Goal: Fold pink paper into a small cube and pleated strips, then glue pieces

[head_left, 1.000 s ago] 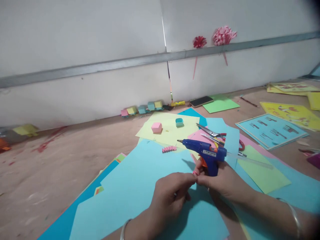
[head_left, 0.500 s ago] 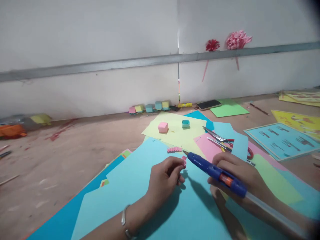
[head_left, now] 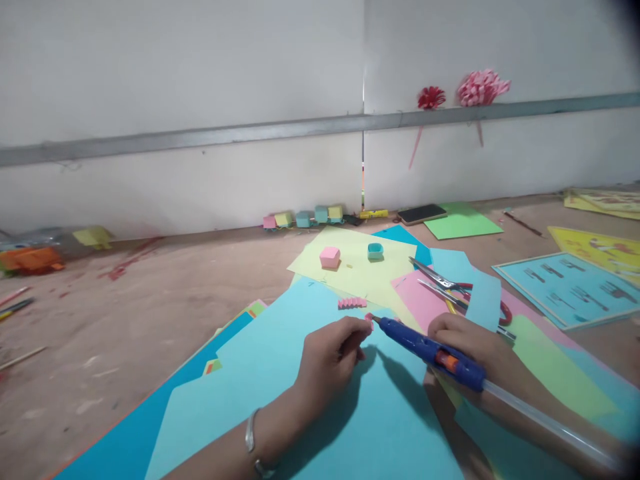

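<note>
My left hand (head_left: 333, 353) pinches a small pink paper piece (head_left: 369, 319) between thumb and fingertips, just above the light blue sheet (head_left: 240, 400). My right hand (head_left: 473, 347) is wrapped round a blue hot glue gun (head_left: 430, 352) with a clear glue stick (head_left: 545, 423) trailing from its back end. The gun's nozzle is at the pink piece; whether they touch I cannot tell. Just beyond lies a pleated pink paper strip (head_left: 353, 303). Farther back, a pink paper box (head_left: 330, 257) and a small teal paper box (head_left: 375, 251) rest on a yellow sheet (head_left: 307, 259).
Scissors (head_left: 440, 277) with red handles lie right, partly under light blue paper. Small paper boxes (head_left: 303, 219) line the wall beside a yellow tube (head_left: 374, 214) and a phone (head_left: 423, 214). Two paper flowers (head_left: 483, 88) hang on the wall rail. An orange object (head_left: 35, 259) sits far left.
My left hand has turned and raised the pink piece towards the glue gun's nozzle. The gun has shifted slightly down. The whole view has moved a little.
</note>
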`<state>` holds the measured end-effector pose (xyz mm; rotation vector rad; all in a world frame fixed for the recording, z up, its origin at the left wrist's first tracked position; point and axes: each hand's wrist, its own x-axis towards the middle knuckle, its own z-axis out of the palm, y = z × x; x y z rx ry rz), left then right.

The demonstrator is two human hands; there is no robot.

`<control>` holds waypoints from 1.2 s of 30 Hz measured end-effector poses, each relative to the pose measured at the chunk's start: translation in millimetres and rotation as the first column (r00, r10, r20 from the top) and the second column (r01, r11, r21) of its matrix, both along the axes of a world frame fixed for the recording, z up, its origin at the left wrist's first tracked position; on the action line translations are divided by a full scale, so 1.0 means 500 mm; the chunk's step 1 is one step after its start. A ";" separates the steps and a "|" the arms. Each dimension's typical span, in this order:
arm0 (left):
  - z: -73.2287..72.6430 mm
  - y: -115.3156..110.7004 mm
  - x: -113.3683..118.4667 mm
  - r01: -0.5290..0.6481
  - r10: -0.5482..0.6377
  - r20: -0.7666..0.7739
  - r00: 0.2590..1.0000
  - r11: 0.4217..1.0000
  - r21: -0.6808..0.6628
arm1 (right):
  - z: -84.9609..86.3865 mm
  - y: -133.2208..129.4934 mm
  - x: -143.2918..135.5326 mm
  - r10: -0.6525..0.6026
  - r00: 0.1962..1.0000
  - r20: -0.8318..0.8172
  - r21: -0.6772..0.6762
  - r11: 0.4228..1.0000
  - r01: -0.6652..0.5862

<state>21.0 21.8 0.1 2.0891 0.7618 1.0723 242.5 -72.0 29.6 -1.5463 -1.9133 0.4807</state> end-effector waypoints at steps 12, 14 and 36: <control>-0.009 -0.004 -0.005 0.012 -0.010 -0.012 1.000 0.980 0.199 | -0.010 -0.003 0.001 -0.021 1.000 0.002 -0.042 0.999 0.021; -0.007 -0.004 -0.004 0.015 -0.014 -0.005 1.000 0.981 0.195 | -0.009 -0.004 0.000 -0.017 1.000 0.001 -0.039 0.999 0.017; 0.001 -0.002 -0.004 -0.015 0.018 -0.024 1.000 0.991 0.131 | 0.004 -0.012 -0.002 -0.023 0.999 0.031 -0.033 0.999 0.024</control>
